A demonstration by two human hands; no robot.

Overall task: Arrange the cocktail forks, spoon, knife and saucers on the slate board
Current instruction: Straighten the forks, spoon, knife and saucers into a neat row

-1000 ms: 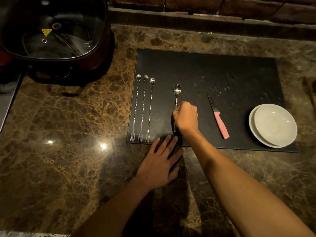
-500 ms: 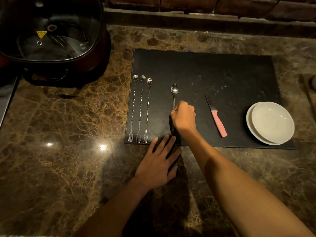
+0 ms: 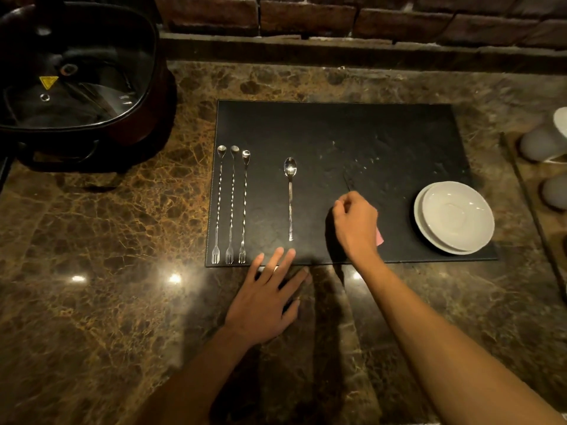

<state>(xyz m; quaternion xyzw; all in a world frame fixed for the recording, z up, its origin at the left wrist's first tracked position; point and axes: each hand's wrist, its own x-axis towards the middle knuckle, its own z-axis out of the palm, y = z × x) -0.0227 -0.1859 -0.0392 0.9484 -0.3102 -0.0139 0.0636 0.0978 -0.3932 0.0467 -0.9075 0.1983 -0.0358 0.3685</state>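
The black slate board (image 3: 352, 133) lies on the marble counter. Three long cocktail forks (image 3: 232, 204) lie side by side at its left edge, tines toward me. To their right the spoon (image 3: 290, 197) lies straight, with nothing touching it. My right hand (image 3: 356, 225) is curled over the pink handle of the knife (image 3: 348, 181), which lies flat on the board; only its dark blade and a pink corner show. Two stacked white saucers (image 3: 457, 219) sit at the board's right end. My left hand (image 3: 267, 299) rests flat, fingertips on the board's front edge.
A large dark pot with a glass lid (image 3: 76, 81) stands at the back left. A tray with pale cups (image 3: 543, 145) sits at the right edge. A brick wall and ledge (image 3: 337, 41) run along the back.
My right hand let go of the spoon's handle and moved right onto the knife's handle. The spoon stays where it lay. My left hand has not moved.
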